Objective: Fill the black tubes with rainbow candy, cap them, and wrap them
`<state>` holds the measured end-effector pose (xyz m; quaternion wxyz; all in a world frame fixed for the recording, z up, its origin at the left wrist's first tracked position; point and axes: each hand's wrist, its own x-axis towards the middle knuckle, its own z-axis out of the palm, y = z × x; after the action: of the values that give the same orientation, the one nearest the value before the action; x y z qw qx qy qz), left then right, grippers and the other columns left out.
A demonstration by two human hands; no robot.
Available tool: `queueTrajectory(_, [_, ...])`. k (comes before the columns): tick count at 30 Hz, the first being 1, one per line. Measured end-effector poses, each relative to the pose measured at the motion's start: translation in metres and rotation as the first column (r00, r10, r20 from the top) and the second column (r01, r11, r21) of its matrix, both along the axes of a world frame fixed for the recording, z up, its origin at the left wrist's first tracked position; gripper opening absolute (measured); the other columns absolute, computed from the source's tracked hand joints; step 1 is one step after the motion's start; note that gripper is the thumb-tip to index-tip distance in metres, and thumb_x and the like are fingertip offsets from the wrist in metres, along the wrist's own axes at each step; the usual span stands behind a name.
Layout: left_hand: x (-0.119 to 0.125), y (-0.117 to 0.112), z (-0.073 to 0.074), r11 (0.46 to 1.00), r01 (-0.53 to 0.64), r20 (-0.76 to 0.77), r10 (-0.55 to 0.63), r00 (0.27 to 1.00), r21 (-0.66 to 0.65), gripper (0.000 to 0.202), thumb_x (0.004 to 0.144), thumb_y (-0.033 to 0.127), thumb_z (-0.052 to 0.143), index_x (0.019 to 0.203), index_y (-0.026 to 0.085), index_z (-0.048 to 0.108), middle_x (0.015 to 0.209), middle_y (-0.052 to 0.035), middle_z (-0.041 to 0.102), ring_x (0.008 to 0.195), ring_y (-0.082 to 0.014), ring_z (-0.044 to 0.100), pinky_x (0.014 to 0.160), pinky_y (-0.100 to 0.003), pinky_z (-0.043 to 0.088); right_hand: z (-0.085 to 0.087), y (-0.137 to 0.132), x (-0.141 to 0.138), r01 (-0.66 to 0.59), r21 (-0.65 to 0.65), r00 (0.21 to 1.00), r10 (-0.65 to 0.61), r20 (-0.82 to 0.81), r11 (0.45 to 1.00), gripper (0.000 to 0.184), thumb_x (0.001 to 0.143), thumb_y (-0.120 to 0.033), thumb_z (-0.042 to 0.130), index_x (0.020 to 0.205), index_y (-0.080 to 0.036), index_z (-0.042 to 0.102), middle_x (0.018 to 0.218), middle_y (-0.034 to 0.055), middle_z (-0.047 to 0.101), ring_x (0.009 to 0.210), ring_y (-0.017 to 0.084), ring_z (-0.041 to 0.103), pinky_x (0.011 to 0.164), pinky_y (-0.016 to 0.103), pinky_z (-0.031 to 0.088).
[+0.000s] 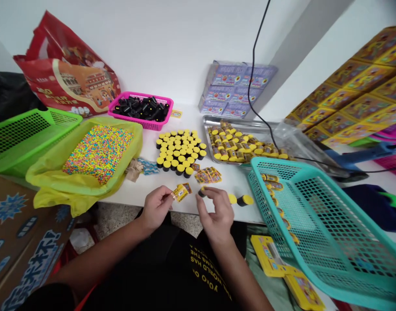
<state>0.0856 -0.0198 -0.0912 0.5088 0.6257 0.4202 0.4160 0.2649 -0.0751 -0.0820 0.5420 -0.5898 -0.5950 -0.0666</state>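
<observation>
My left hand (155,207) pinches a small yellow sticker label (180,191) at the white table's front edge. My right hand (215,211) holds a small black tube with a yellow cap (202,191) between its fingertips, close to the label. Two more capped tubes (241,199) lie just right of that hand. A cluster of upright yellow-capped tubes (180,151) stands behind, with loose labels (208,175) beside it.
A teal basket (317,224) with labelled tubes sits at the right. Behind are a metal tray (207,125) of labelled tubes, a pink basket (142,123) of black tubes, a yellow bag of coloured candy beads (99,151), a green basket (19,138), purple packs (237,88) and yellow boxes (363,86).
</observation>
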Motion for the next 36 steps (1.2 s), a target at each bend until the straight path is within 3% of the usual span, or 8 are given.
queueTrajectory(6, [-0.005,-0.007,0.007,0.982,0.012,-0.021,-0.008,1.0,0.19,0.016,0.088,0.029,0.057,0.078,0.018,0.063,0.065,-0.0005,0.06,0.057,-0.0117,0.056,0.058,-0.023,0.045,0.008,0.002,-0.022,-0.495,-0.083,0.716,0.352,-0.602,0.865,0.01,0.081,-0.028,0.073,0.087,-0.023,0.067,0.093,0.004,0.067,0.086,0.019,0.064,0.07,0.031,0.052])
queueTrajectory(10, [-0.013,-0.002,0.014,0.988,0.151,0.051,-0.153,0.987,0.046,0.015,0.082,0.031,0.064,0.078,0.017,0.066,0.067,-0.002,0.061,0.06,-0.0128,0.054,0.058,-0.024,0.044,0.005,0.006,-0.018,-0.587,-0.054,0.514,0.32,-0.796,0.808,0.018,0.076,-0.032,0.077,0.069,-0.021,0.064,0.072,0.0002,0.064,0.068,0.015,0.059,0.064,0.028,0.049])
queueTrajectory(15, [-0.016,0.01,0.024,0.905,0.409,0.356,-0.346,0.868,-0.117,0.042,0.078,0.035,0.062,0.115,0.019,0.07,0.097,-0.0087,0.066,0.085,-0.0205,0.06,0.064,-0.026,0.048,0.008,0.005,-0.009,-0.751,-0.049,0.245,0.209,-0.947,0.659,0.025,0.067,-0.038,0.082,0.066,-0.019,0.066,0.062,-0.0006,0.063,0.051,0.012,0.051,0.047,0.025,0.043])
queueTrajectory(26, [-0.003,0.006,0.018,0.811,0.505,0.355,-0.399,0.846,-0.294,0.019,0.075,0.032,0.075,0.072,0.015,0.067,0.077,-0.0021,0.057,0.066,-0.0122,0.051,0.058,-0.024,0.04,-0.003,0.003,-0.017,-0.825,0.033,-0.005,0.051,-0.999,0.564,0.029,0.062,-0.036,0.086,0.066,-0.016,0.064,0.056,-0.0008,0.063,0.045,0.01,0.054,0.045,0.022,0.042])
queueTrajectory(30, [-0.002,0.006,0.022,0.883,0.419,0.295,-0.351,0.889,-0.211,0.021,0.071,0.03,0.079,0.064,0.015,0.064,0.077,-0.0014,0.055,0.074,-0.0134,0.052,0.067,-0.024,0.042,-0.007,0.001,-0.016,-0.803,-0.031,0.08,0.056,-0.995,0.595,0.029,0.065,-0.04,0.082,0.07,-0.017,0.065,0.058,-0.0011,0.063,0.046,0.011,0.053,0.047,0.025,0.043])
queueTrajectory(32, [-0.002,0.009,0.022,0.928,0.314,0.289,-0.251,0.924,-0.199,0.021,0.07,0.029,0.079,0.063,0.016,0.064,0.075,-0.0008,0.055,0.073,-0.0129,0.052,0.067,-0.023,0.041,-0.012,-0.001,-0.01,-0.677,-0.147,0.308,0.096,-0.947,0.721,0.029,0.07,-0.044,0.078,0.069,-0.019,0.063,0.056,-0.0024,0.06,0.047,0.012,0.051,0.049,0.026,0.043])
queueTrajectory(34, [-0.001,0.013,0.02,0.944,0.214,0.286,-0.139,0.948,-0.252,0.021,0.068,0.029,0.079,0.063,0.016,0.064,0.07,-0.0001,0.056,0.065,-0.0118,0.049,0.06,-0.023,0.038,-0.021,-0.004,0.001,-0.365,-0.265,0.635,0.03,-0.772,0.893,0.03,0.073,-0.044,0.075,0.063,-0.021,0.059,0.056,-0.0031,0.055,0.051,0.013,0.049,0.051,0.026,0.043])
queueTrajectory(36, [-0.001,0.016,0.017,0.937,0.147,0.268,-0.06,0.962,-0.317,0.023,0.066,0.031,0.08,0.062,0.016,0.064,0.063,0.0002,0.057,0.058,-0.0108,0.046,0.056,-0.023,0.035,-0.033,-0.004,0.014,-0.007,-0.294,0.839,-0.154,-0.522,0.956,0.03,0.074,-0.044,0.074,0.063,-0.022,0.057,0.06,-0.0025,0.053,0.055,0.014,0.048,0.054,0.027,0.043])
